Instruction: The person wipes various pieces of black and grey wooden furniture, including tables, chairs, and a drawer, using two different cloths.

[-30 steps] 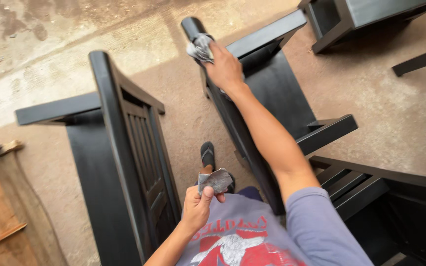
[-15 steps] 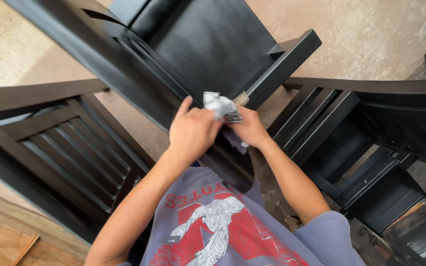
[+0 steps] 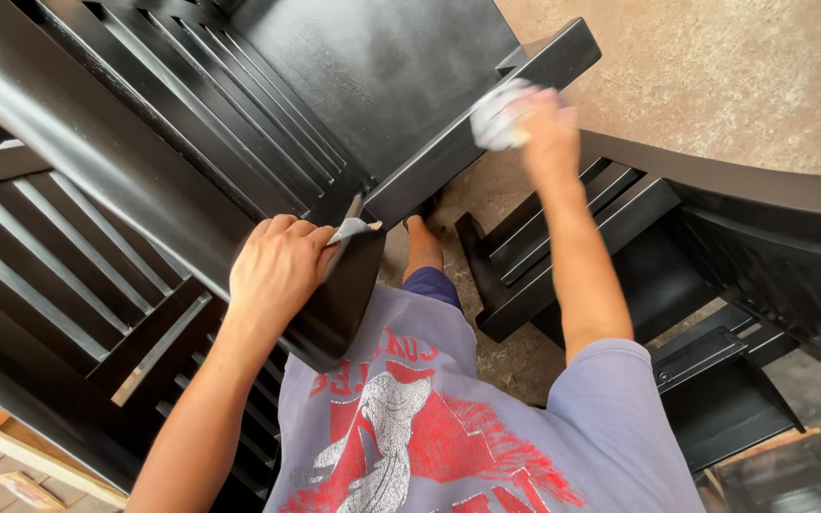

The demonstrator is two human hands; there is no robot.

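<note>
A glossy black wooden chair (image 3: 372, 85) with a slatted back fills the upper left. My right hand (image 3: 542, 123) presses a crumpled whitish cloth (image 3: 494, 116) against the chair's right armrest (image 3: 486, 133); the hand is blurred. My left hand (image 3: 276, 271) grips the top rail of the chair back near its end, with a small grey scrap (image 3: 352, 228) pinched between the fingers and the wood. My grey shirt with a red print (image 3: 429, 418) shows below.
A second black slatted chair (image 3: 40, 256) stands at the left, a third black chair (image 3: 715, 247) at the right. Bare concrete floor (image 3: 734, 76) lies at the upper right. Unpainted wood (image 3: 11, 465) sits at the lower left corner.
My two hands, together on the cloth half a second ago, have parted: the right has gone out along the armrest with the cloth, the left has settled on the chair's top rail.
</note>
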